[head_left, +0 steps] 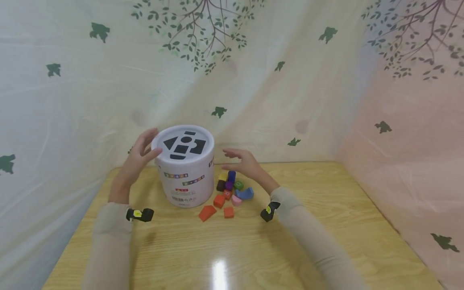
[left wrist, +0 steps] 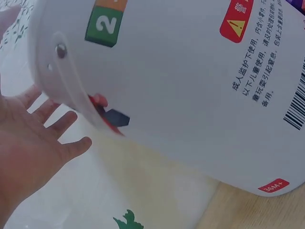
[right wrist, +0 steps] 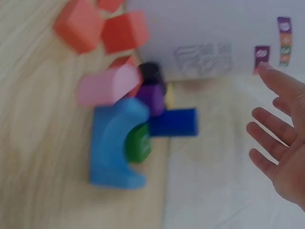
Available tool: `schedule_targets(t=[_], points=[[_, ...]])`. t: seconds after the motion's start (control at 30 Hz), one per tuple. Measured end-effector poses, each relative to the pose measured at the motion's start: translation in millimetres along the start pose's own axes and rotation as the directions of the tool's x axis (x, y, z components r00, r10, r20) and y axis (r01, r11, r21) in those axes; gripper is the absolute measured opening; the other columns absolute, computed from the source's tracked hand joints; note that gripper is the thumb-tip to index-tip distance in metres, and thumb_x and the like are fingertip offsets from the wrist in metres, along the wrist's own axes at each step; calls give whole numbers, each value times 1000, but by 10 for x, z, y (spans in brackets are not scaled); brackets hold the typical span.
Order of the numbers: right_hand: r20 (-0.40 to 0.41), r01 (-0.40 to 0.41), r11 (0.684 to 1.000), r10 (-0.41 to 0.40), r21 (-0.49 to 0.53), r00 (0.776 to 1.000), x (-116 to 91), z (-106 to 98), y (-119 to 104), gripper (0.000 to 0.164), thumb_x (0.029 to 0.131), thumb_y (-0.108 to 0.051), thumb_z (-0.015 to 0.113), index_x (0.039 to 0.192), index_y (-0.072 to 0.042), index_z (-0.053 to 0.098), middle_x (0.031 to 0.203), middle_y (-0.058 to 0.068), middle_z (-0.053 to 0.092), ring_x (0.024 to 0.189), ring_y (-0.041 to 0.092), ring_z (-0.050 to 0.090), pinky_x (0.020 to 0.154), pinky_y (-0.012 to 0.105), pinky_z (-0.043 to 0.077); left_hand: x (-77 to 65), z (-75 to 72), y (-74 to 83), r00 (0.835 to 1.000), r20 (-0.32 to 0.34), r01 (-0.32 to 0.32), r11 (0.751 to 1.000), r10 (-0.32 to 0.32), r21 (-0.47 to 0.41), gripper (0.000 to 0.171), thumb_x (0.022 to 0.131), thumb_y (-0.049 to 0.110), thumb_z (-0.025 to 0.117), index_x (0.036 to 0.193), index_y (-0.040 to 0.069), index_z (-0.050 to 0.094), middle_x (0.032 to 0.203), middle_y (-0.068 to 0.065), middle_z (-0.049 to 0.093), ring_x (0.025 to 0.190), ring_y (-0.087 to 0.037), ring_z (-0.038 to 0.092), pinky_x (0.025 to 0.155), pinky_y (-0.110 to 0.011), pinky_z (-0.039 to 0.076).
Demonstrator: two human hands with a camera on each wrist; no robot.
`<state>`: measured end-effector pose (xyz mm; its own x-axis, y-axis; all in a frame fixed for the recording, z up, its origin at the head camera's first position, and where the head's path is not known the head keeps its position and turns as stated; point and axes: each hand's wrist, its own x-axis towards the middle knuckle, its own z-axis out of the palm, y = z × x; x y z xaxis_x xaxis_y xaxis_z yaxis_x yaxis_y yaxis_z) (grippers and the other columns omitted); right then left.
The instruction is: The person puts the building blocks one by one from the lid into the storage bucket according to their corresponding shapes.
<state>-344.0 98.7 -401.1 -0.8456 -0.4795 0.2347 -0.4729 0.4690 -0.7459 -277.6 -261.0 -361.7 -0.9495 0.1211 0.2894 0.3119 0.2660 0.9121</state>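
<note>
A white round tub [head_left: 186, 177] stands upright on the table, its lid [head_left: 170, 159] pierced with dark shape cut-outs. My left hand [head_left: 139, 151] is at the lid's left edge, fingers spread; whether they touch it I cannot tell. In the left wrist view that hand [left wrist: 38, 138] lies beside the tub's wall near a clear handle strap [left wrist: 71, 86]. To the right of the tub, my right hand [head_left: 244, 163] hovers above a cluster of coloured blocks, holding nothing. Among these are a blue arch block [right wrist: 107, 148], a pink half-round block [right wrist: 107, 86] and a green block [right wrist: 138, 143].
Several orange blocks [head_left: 207, 213] lie in front of the tub. A dark blue block [right wrist: 176, 122] and a purple block [right wrist: 151, 99] sit close to its right side. Behind the wooden table [head_left: 217, 245] hangs a pale curtain [head_left: 253, 92] printed with leaves and birds.
</note>
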Motion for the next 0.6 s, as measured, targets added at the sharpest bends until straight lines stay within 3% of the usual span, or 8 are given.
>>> schedule_targets(t=[0.17,0.33,0.53,0.6], points=[[-9,-65,997,66,37,998,-77,-25,162,57,90,-23,78,141,-6,60,140,17,63,132,35,58,117,57,41,91,78,8,1000,16,25,999,-25,38,79,98,28,65,163,20,20,167,-14,25,152,-40,28,121,-65,28],[26,-105,989,103,102,994,-137,-29,355,55,91,-21,76,142,-6,59,141,19,62,131,37,58,113,52,46,120,150,-63,999,-3,39,999,-39,36,78,98,31,65,162,25,22,163,-15,25,142,-39,37,116,-62,37],[80,-162,957,147,241,986,-164,-5,540,55,92,-17,76,142,-3,58,140,23,61,130,39,59,109,48,52,124,182,-115,1000,-19,24,1000,-25,-18,75,98,25,63,162,22,24,164,-14,24,138,-37,41,106,-34,49],[96,-190,943,170,274,981,-169,1,594,55,92,-17,76,142,-3,57,140,22,62,129,35,60,109,45,52,133,184,-117,1000,-17,25,999,-26,-31,74,98,24,63,161,21,25,166,-12,21,138,-36,40,105,-33,49]])
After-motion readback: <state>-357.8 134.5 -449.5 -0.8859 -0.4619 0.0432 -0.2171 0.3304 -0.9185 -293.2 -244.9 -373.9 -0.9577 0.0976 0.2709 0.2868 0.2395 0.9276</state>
